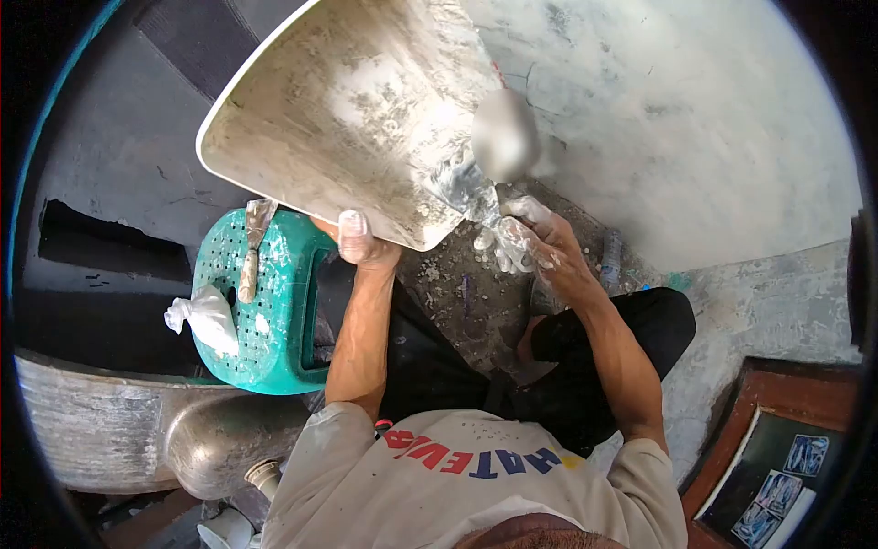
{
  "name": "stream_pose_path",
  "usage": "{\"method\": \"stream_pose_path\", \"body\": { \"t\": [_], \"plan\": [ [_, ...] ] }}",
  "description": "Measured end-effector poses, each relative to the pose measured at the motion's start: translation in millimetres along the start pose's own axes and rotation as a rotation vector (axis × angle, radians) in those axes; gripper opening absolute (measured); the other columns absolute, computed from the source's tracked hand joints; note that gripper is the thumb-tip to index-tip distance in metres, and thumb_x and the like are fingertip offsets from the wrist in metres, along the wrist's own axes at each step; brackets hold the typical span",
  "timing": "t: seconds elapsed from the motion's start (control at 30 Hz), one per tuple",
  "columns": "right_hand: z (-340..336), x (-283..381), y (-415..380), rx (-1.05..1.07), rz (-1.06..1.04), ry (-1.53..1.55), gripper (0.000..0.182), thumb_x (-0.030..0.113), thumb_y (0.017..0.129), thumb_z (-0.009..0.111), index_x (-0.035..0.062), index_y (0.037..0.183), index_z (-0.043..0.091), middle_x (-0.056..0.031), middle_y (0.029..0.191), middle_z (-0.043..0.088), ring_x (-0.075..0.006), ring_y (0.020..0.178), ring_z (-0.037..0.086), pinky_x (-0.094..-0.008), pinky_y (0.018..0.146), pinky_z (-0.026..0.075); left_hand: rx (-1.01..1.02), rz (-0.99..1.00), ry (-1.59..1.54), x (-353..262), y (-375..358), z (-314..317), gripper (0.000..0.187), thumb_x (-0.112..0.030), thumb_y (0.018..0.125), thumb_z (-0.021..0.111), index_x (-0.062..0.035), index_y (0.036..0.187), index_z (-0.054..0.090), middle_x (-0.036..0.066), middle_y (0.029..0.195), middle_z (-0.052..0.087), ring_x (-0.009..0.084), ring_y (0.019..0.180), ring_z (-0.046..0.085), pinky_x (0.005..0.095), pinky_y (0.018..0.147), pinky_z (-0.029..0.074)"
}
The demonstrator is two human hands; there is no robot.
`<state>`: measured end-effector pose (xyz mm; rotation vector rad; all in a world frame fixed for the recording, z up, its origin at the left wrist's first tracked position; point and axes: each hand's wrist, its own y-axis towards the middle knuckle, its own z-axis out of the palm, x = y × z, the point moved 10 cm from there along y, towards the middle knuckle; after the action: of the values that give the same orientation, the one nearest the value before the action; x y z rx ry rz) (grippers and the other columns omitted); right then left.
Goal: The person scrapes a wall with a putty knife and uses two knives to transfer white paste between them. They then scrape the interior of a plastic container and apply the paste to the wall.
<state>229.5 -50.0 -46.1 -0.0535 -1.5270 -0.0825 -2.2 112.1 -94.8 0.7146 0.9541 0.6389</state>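
My left hand [364, 242] grips the lower rim of a large white plastic container [329, 101], its thumb on the inner side. The container is tilted with its mouth towards me, and its inside is smeared with white and grey paste. My right hand [530, 238], coated with white paste, closes around a putty knife [460, 189]. The blade lies at the container's inner right side, covered in paste; the handle is mostly hidden by the fingers. A blurred pale oval covers part of the container's right edge.
A green plastic stool [283, 302] on the left bears a second putty knife [251, 252] and a knotted white plastic bag [208, 317]. A whitish plastered wall [695, 119] rises at right. Crumbs litter the floor [448, 284], near a clear bottle [611, 259]. A brown-framed panel [759, 457] stands lower right.
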Motion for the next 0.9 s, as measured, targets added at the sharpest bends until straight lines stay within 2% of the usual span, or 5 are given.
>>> {"method": "stream_pose_path", "body": {
  "t": [0.17,0.23,0.53,0.63,0.9],
  "plan": [
    [-7,-42,-13,0.031,0.077,0.087,0.037,0.035,0.110,0.059,0.0025,0.127,0.064,-0.0045,0.095,0.072,-0.0083,0.074,0.059,-0.0259,0.063,0.047,0.096,0.463,1.062,-56,33,20,0.087,-0.035,0.094,0.079,-0.0035,0.151,0.022,0.015,0.143,0.032,0.0353,0.140,0.038,0.0521,0.112,0.046],
    [-17,-48,-18,0.013,0.112,-0.016,0.036,0.033,0.110,0.060,0.0020,0.126,0.065,-0.0047,0.096,0.071,-0.0087,0.074,0.059,-0.0271,0.064,0.048,-0.221,-0.208,-0.429,-17,60,1,0.094,-0.037,0.091,0.082,-0.0021,0.152,0.020,0.015,0.137,0.034,0.0355,0.138,0.041,0.0509,0.113,0.044],
    [39,79,-32,-0.262,-0.689,-0.843,0.040,0.005,0.094,0.072,0.0030,0.133,0.063,-0.0188,0.116,0.069,-0.0325,0.095,0.073,-0.0413,0.080,0.061,-0.114,-0.016,0.205,-6,-4,-34,0.080,-0.026,0.090,0.068,-0.0050,0.156,0.030,0.020,0.153,0.040,0.0312,0.140,0.044,0.0423,0.120,0.036],
    [69,47,-19,-0.064,-0.380,-0.692,0.044,0.006,0.092,0.072,0.0051,0.135,0.063,-0.0185,0.117,0.067,-0.0332,0.098,0.073,-0.0450,0.081,0.061,-0.042,-1.244,-0.475,72,-87,-13,0.114,-0.058,0.076,0.074,0.0114,0.154,0.029,0.025,0.148,0.045,0.0340,0.137,0.047,0.0482,0.124,0.031],
    [27,27,-12,-0.235,-0.519,-0.952,0.054,0.003,0.083,0.076,0.0056,0.136,0.066,-0.0155,0.114,0.063,-0.0349,0.097,0.067,-0.0437,0.076,0.058,-0.346,-0.786,-0.742,57,-61,-63,0.083,-0.060,0.090,0.067,-0.0035,0.147,0.047,0.011,0.144,0.053,0.0251,0.125,0.051,0.0419,0.116,0.037]
  ]
}}
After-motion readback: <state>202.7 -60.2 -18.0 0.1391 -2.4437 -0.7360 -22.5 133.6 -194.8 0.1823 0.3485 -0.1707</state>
